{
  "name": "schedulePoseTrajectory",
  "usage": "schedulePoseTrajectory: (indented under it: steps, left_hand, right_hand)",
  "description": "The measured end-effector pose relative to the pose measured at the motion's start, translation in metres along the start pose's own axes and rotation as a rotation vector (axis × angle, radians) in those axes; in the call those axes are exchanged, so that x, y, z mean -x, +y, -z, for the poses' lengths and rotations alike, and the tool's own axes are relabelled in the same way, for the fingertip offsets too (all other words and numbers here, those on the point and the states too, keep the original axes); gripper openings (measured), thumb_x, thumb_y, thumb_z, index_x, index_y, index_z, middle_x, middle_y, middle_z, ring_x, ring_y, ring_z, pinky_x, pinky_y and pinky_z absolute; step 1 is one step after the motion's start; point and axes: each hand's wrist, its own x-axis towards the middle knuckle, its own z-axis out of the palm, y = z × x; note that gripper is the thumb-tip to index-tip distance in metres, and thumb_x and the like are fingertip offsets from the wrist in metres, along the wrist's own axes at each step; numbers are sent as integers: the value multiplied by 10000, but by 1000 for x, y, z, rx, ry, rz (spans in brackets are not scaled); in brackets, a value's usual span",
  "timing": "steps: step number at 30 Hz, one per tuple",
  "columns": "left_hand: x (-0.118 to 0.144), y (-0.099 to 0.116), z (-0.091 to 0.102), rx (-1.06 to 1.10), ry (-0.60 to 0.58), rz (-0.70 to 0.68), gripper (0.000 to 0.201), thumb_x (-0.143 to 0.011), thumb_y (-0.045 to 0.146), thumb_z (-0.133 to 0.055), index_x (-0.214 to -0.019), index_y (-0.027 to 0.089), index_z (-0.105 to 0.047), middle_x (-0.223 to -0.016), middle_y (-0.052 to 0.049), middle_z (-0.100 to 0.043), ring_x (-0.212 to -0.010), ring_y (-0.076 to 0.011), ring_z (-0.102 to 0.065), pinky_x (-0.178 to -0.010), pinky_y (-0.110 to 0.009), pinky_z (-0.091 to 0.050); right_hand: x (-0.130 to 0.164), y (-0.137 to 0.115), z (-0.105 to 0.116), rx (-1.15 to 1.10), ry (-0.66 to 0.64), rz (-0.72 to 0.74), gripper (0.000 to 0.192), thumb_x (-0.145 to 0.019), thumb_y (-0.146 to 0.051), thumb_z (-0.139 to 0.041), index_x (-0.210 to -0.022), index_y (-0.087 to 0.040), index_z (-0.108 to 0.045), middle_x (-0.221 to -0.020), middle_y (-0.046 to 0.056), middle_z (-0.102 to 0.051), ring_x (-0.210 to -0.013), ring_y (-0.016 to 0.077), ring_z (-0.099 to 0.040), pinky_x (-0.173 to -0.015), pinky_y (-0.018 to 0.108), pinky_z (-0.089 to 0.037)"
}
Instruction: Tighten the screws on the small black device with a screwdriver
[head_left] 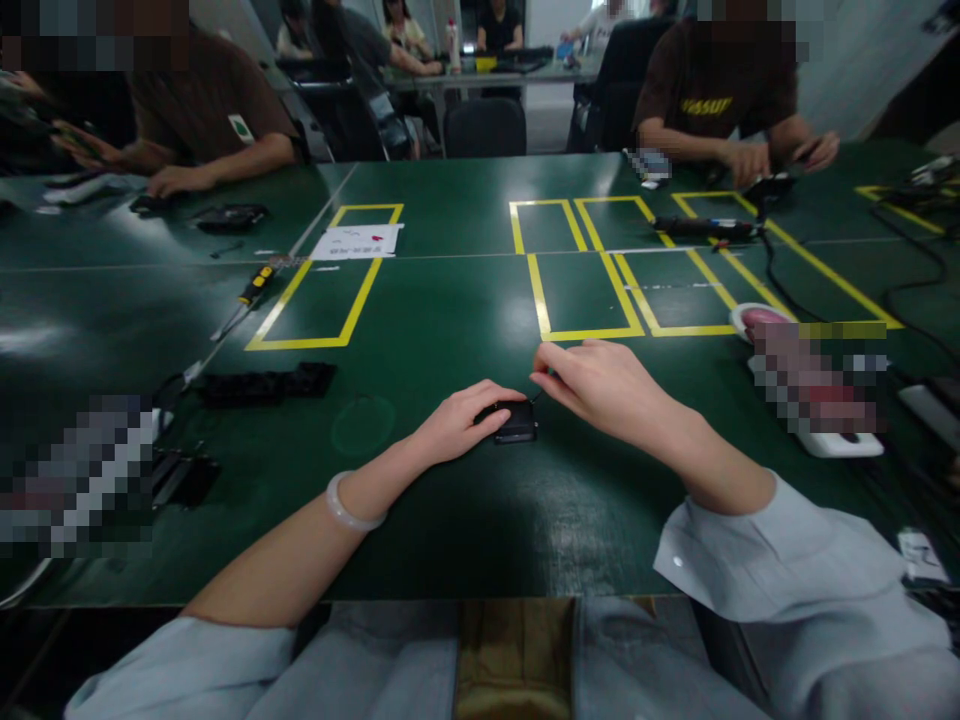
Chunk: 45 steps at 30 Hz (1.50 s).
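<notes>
A small black box-shaped part [517,425] rests on the green table in front of me. My left hand [476,415] is closed on it from the left, the thumb on its near side and the fingers over its top. My right hand [592,380] hovers just right of and above the part, thumb and index finger pinched together. Something thin and dark [537,396] runs from those fingertips toward the part's upper right edge; its kind is too small to make out.
Left of my hands lie a black strip of parts [262,383] and a yellow-black screwdriver [257,286]. A paper sheet [356,241] lies by yellow tape outlines [592,334]. To the right is a phone-like white object [840,440]. People sit across the table.
</notes>
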Motion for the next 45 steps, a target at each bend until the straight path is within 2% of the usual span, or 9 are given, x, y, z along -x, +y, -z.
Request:
schedulePoseTrajectory:
  steps: [8, 14, 17, 24, 31, 34, 41, 45]
  left_hand:
    - [-1, 1, 0, 13, 3, -4, 350, -997, 364, -374, -1246, 208, -564, -1143, -69, -619, -1062, -194, -582, -941, -314, -441]
    - [0, -2, -1, 7, 0, -3, 351, -995, 368, -387, -1261, 214, -556, -1143, -67, -618, -1060, -193, -581, -944, -317, -439]
    - [0, -1, -1, 1, 2, -1, 349, -997, 365, -380, -1261, 219, -555, -1142, -64, -619, -1069, -194, -580, -936, -312, -442]
    - [0, 1, 0, 12, 2, -7, 339, -999, 356, -383, -1246, 209, -563, -1141, -65, -617, -1066, -187, -579, -945, -306, -435]
    - [0, 0, 0, 8, 3, -6, 334, -997, 344, -391, -1252, 210, -559, -1139, -63, -615, -1060, -185, -582, -939, -301, -437]
    - [0, 1, 1, 12, -1, -5, 337, -997, 346, -388, -1257, 209, -554, -1154, -64, -614, -1076, -188, -577, -946, -305, -436]
    - [-1, 1, 1, 12, 1, 0, 355, -994, 379, -378, -1247, 213, -563, -1129, -67, -618, -1056, -197, -582, -938, -322, -445]
    - [0, 0, 0, 18, 7, -7, 353, -994, 377, -380, -1243, 209, -567, -1119, -69, -619, -1039, -193, -585, -928, -320, -447]
  right_hand:
    - [4, 1, 0, -69, 63, 45, 198, -925, -259, -403, -1075, -187, -508, -830, 39, -690, -670, 167, -605, -598, 273, -283]
    - [1, -1, 0, -49, 25, 23, 254, -969, -391, -386, -997, -194, -544, -770, 35, -687, -697, 184, -622, -617, 277, -288]
    - [0, 0, -1, -8, 8, 11, 244, -978, -338, -363, -966, -193, -559, -748, 38, -684, -679, 181, -617, -626, 280, -285]
    - [3, 1, 1, -57, 45, 41, 197, -926, -253, -401, -1074, -189, -513, -816, 37, -687, -674, 174, -608, -603, 274, -278]
    - [2, -1, 2, -43, 14, 15, 268, -977, -387, -364, -996, -190, -546, -773, 39, -692, -697, 180, -624, -637, 279, -300]
    - [1, -1, 1, 9, 7, -1, 265, -983, -348, -349, -962, -189, -560, -771, 48, -698, -682, 182, -623, -625, 284, -289]
    - [2, 0, 0, -56, 51, 14, 227, -925, -250, -376, -1095, -183, -511, -811, 37, -693, -676, 176, -614, -617, 280, -300]
    - [3, -1, 2, -84, 54, 27, 211, -930, -295, -394, -1071, -186, -508, -845, 44, -692, -708, 182, -620, -624, 278, -306]
